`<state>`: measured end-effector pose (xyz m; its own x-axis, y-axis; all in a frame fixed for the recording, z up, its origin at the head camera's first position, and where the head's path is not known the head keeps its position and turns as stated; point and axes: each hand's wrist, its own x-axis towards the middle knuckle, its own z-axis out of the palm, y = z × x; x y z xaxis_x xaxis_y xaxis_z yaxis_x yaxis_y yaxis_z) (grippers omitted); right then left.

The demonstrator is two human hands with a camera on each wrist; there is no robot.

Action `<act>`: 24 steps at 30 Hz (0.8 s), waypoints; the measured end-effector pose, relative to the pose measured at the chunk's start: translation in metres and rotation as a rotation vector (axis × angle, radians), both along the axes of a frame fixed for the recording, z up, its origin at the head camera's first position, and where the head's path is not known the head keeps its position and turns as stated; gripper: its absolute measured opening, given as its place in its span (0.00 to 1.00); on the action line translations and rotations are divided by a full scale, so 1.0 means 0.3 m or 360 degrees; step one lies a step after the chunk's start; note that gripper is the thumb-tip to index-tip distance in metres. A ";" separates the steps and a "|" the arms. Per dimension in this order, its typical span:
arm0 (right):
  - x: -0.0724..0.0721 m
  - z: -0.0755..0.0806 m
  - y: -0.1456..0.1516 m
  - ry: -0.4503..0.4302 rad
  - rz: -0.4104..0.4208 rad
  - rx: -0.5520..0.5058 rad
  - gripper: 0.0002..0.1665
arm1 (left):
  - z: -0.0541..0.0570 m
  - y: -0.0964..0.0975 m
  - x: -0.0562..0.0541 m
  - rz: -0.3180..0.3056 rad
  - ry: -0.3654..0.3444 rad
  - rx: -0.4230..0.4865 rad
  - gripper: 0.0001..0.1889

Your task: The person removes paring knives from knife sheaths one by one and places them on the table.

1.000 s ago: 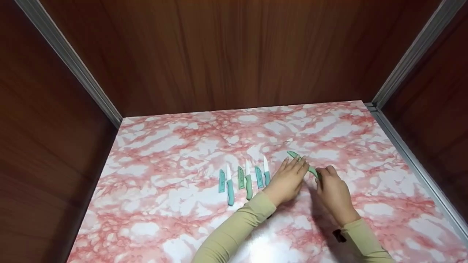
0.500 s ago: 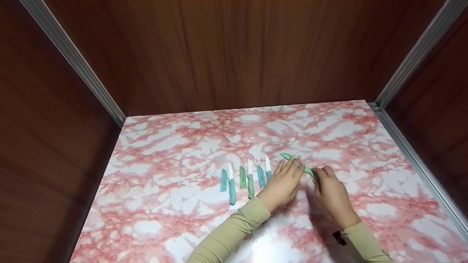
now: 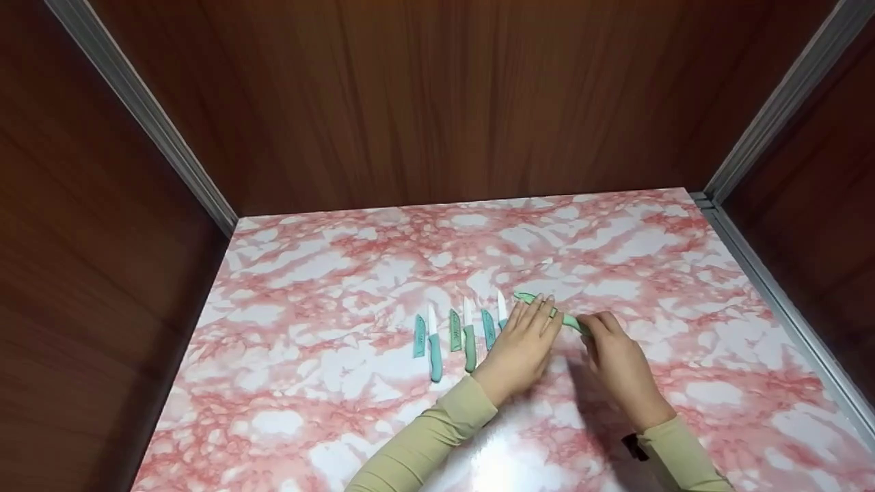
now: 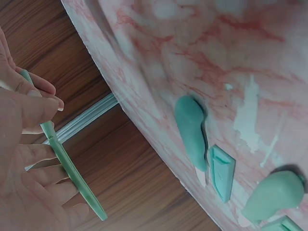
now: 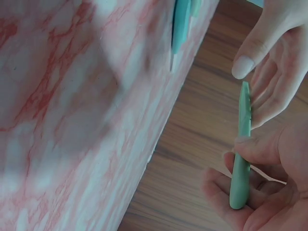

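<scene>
A green paring knife (image 3: 571, 322) lies at a slant between the two hands, a matching green sheath (image 3: 525, 297) over its blade end. My right hand (image 3: 618, 359) pinches the handle (image 5: 239, 185) between thumb and fingers. My left hand (image 3: 523, 345) lays its straight fingers across the sheath, covering its middle. In the left wrist view, those fingers (image 4: 48, 175) are spread along the sheath (image 4: 77, 178). Left of the hands lie a blue knife (image 3: 435, 352), a green knife (image 3: 469, 345) and another blue knife (image 3: 502, 316), partly hidden by the left hand.
Beside the bare-bladed knives lie their sheaths: blue (image 3: 420, 336), green (image 3: 456, 331) and blue (image 3: 488, 328). The red-and-white marbled table (image 3: 307, 396) is bordered by dark wood panels (image 3: 410, 102) with metal corner strips (image 3: 772, 109).
Both hands have shifted slightly left with the sheathed green knife, which now lies flatter and closer to the right-hand blue knife. The other knives stay put.
</scene>
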<state>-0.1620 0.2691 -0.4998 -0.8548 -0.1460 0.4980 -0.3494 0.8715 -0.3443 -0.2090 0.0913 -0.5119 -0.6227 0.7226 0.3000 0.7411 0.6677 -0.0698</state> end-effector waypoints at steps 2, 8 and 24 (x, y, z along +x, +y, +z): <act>-0.001 -0.001 -0.005 0.0008 0.0016 -0.0007 0.20 | 0.001 -0.010 0.003 0.0005 0.0008 0.0001 0.28; 0.000 0.006 -0.012 0.0022 0.0070 0.0015 0.19 | 0.015 -0.037 0.015 0.0019 0.0035 0.0041 0.27; 0.006 0.003 -0.038 0.0004 0.0234 0.0065 0.20 | 0.000 -0.101 0.045 0.0014 0.0132 0.0329 0.22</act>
<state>-0.1601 0.2577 -0.4990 -0.8216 -0.2896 0.4911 -0.4749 0.8242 -0.3085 -0.1955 0.0612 -0.5119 -0.5954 0.6352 0.4919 0.7328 0.6803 0.0086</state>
